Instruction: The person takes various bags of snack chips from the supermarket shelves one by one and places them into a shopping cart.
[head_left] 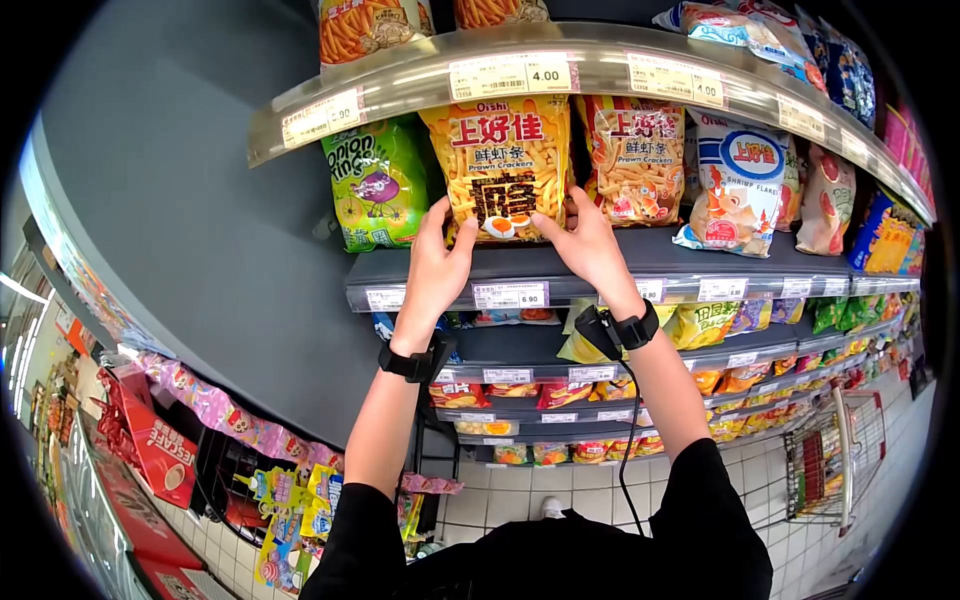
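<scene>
on the upper shelf (620,262), a yellow prawn crackers bag (508,170) stands upright between a green onion rings bag (376,185) and an orange-brown prawn crackers bag (636,165). the left hand (443,258) and the right hand (588,243) are apart, one at each lower side of the yellow prawn crackers bag, thumbs on its front; how firmly they grip, i cannot tell.

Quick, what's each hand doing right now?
Left hand: fingers curved, gripping the yellow snack bag at its lower left corner.
Right hand: gripping the same bag's lower right corner, thumb in front.
</scene>
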